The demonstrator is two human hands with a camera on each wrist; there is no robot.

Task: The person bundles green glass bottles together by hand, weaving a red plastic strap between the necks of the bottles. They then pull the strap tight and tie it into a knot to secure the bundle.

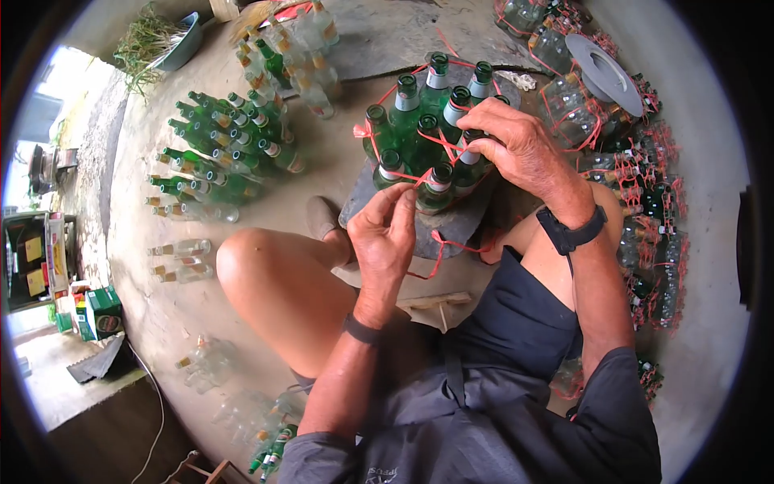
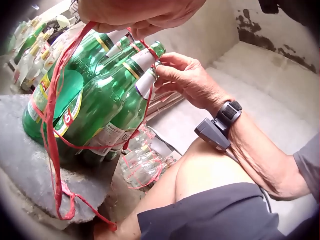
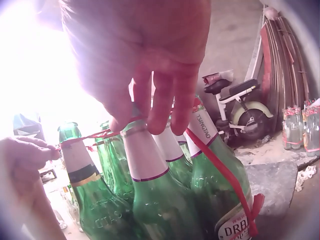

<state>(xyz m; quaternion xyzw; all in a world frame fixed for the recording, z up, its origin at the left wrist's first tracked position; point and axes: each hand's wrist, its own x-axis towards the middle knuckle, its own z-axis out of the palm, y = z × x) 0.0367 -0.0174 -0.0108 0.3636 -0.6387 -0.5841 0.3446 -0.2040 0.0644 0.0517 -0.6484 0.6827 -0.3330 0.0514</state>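
A cluster of several green beer bottles point(image 1: 431, 145) stands upright on a grey slab point(image 1: 361, 211), bound with red plastic twine point(image 2: 54, 120). My left hand point(image 1: 384, 230) pinches the twine between thumb and fingers, beside the nearest bottle neck. Toward the cluster's right side, my right hand point(image 1: 512, 149) has its thumb and fingers about the neck of a white-collared bottle point(image 3: 145, 155). In the right wrist view the twine stretches from the left hand's fingertips across to that neck. Loose twine point(image 1: 439, 246) trails over the slab's near edge.
Loose green bottles point(image 1: 230, 133) and clear bottles point(image 1: 181, 260) stand on the floor to the left. Along the right wall are twine-tied bundles point(image 1: 637, 202), with a grey hat point(image 1: 603, 74) on top of some. A parked scooter point(image 3: 240, 107) shows in the right wrist view.
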